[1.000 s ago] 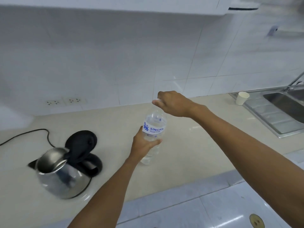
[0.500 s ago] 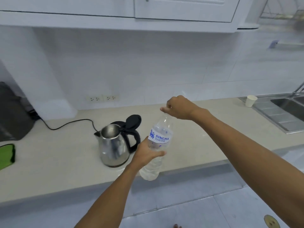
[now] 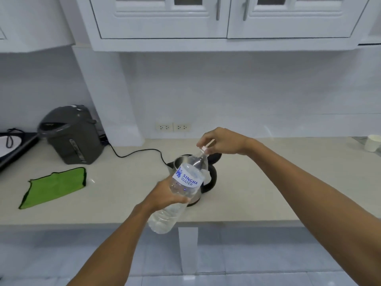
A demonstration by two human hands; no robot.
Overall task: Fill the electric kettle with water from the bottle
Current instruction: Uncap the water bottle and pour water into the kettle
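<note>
Above the left grip, the clear bottle (image 3: 181, 188) wears a white label with blue lettering. Silver kettle (image 3: 196, 194), black handle. Bright green cloth (image 3: 54, 186), black-edged, on the beige tabletop (image 3: 257, 195).

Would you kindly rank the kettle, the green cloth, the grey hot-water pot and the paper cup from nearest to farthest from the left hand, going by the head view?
1. Kettle: just behind the left hand and the bottle in its grip.
2. Green cloth: flat on the counter to the left.
3. Grey hot-water pot: back left, against the wall.
4. Paper cup: far right edge of the counter.
</note>
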